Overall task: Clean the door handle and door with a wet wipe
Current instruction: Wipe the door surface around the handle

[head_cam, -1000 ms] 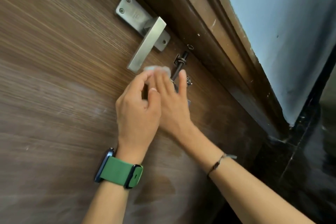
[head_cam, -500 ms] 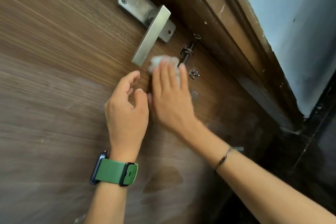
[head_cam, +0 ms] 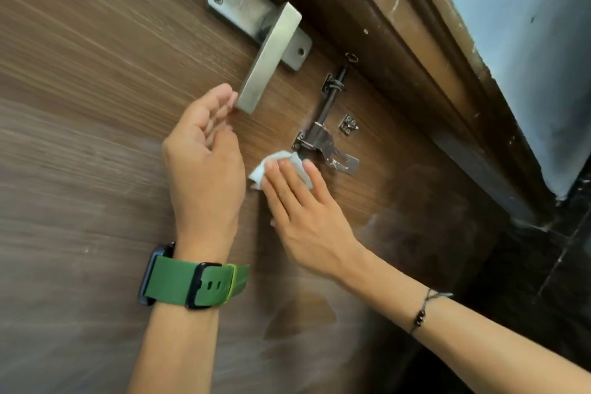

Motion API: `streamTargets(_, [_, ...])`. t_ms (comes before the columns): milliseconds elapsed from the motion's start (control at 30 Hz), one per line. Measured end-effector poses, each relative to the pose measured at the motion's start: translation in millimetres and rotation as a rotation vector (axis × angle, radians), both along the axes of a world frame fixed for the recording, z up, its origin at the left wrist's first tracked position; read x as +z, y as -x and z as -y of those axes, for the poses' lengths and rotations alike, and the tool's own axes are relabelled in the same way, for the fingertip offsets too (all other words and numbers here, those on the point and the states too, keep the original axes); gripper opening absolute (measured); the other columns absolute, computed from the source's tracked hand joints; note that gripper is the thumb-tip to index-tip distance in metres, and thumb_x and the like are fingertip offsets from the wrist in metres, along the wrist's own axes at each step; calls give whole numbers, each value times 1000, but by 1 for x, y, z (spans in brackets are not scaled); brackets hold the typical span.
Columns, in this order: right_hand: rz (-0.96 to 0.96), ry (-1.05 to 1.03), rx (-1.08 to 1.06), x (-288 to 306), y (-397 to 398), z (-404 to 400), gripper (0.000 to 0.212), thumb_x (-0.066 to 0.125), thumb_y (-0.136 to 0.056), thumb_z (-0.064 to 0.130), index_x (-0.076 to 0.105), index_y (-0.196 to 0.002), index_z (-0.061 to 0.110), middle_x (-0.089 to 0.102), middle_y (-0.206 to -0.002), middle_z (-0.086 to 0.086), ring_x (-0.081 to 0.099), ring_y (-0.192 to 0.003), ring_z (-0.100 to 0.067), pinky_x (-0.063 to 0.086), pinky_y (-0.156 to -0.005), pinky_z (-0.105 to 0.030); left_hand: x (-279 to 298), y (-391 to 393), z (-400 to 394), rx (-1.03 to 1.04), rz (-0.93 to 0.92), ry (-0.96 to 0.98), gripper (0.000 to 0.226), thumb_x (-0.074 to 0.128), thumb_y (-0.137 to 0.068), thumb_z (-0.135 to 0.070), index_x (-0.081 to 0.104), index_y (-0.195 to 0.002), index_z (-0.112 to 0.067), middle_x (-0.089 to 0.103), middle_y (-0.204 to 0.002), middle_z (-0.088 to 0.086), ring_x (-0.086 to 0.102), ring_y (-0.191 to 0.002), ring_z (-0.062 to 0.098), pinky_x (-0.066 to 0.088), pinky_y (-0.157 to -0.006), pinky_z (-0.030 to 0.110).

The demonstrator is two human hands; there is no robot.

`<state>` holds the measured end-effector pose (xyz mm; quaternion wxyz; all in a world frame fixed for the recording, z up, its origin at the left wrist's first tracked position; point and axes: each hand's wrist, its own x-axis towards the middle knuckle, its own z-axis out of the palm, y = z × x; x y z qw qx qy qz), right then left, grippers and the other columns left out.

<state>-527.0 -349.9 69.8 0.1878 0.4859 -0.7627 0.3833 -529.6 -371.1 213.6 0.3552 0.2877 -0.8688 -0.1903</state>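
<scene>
My right hand (head_cam: 307,211) lies flat against the wooden door (head_cam: 96,105), fingers straight, pressing the white wet wipe (head_cam: 278,166) onto the wood under my fingertips. The wipe is bunched, showing past my fingers on the far side and toward my left hand. Just beyond those fingertips sits the metal slide latch (head_cam: 326,141), its flat tongue pointing away to the right; the wipe's edge reaches the latch's base, though I cannot tell if they touch.

My left hand (head_cam: 204,160) is beside the right, apart from the wipe, fingers loosely curled and holding nothing. Its fingertips are right at the lower end of the metal door handle (head_cam: 268,64); whether they touch it I cannot tell. The handle's backplate (head_cam: 236,6) is farther up from that hand. A green watch (head_cam: 188,281) is on my left wrist, a thin bracelet (head_cam: 425,307) on my right. Below my right wrist the door has a darker patch (head_cam: 300,313).
</scene>
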Motion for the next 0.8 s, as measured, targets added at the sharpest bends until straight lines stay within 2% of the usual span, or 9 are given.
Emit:
streamTargets(133, [37, 24, -97, 9, 32, 10, 52, 36, -88, 25, 44, -134, 2, 43, -141, -17, 38, -133, -32, 21, -109, -55, 2, 4, -2, 21, -2, -23, 46, 42, -79, 6, 61, -115, -17, 65, -106, -13, 62, -104, -1, 49, -94, 21])
streamTargets(233, [120, 23, -105, 22, 33, 16, 57, 35, -89, 31, 38, -136, -2, 37, -144, -23, 33, -135, -37, 15, -112, -51, 0, 12, -7, 50, -16, -49, 45, 42, -81, 8, 59, -117, -13, 66, -115, 0, 61, -108, 5, 50, -96, 27])
streamTargets(300, [79, -13, -26, 17, 8, 12, 59, 39, -88, 35, 42, -134, -2, 40, -142, -23, 36, -133, -37, 21, -111, -50, 0, 15, -9, 54, -18, -55, 44, 42, -82, 8, 58, -118, -12, 64, -119, 4, 60, -110, 8, 49, -97, 30])
streamTargets(367, [20, -58, 47, 6, -7, 2, 58, 41, -86, 38, 48, -132, 4, 45, -140, -16, 40, -131, -32, 27, -109, -49, 0, 13, -9, 50, -8, -51, 45, 42, -82, 9, 58, -118, -13, 64, -119, 3, 60, -109, 6, 50, -95, 27])
streamTargets(433, [53, -75, -19, 6, 5, 1, 56, 41, -86, 38, 50, -132, 8, 49, -139, -11, 42, -131, -27, 28, -107, -53, -1, 12, -9, 52, 1, -45, 46, 41, -82, 10, 59, -117, -14, 64, -118, 1, 61, -107, 5, 50, -92, 24])
streamTargets(500, [174, -67, -96, 18, 21, 5, 57, 40, -89, 39, 44, -134, 4, 45, -141, -15, 39, -133, -27, 19, -109, -57, -1, 13, -8, 65, 1, -37, 47, 42, -81, 11, 59, -118, -14, 64, -118, 1, 61, -107, 6, 50, -91, 23])
streamTargets(600, [310, -41, -92, 41, 36, 17, 64, 24, -93, 39, 24, -142, -2, 26, -150, -23, 21, -140, -34, -4, -110, -58, 0, 14, -10, 81, 13, -16, 49, 42, -80, 12, 58, -119, -14, 63, -120, 3, 62, -105, 7, 52, -84, 16])
streamTargets(667, [357, -24, -146, 47, 49, 22, 65, 26, -94, 40, 19, -143, -2, 21, -151, -24, 16, -141, -35, -5, -111, -58, 1, 15, -11, 83, 30, 6, 50, 41, -79, 13, 58, -119, -13, 63, -118, 3, 62, -103, 7, 52, -78, 10])
streamTargets(800, [431, 39, -212, 46, 75, 23, 66, 31, -93, 42, 22, -142, -1, 21, -152, -22, 13, -142, -34, -3, -112, -56, 6, 15, -10, 69, 70, 13, 54, 39, -74, 12, 59, -117, -13, 64, -109, -3, 62, -98, 0, 52, -82, 12])
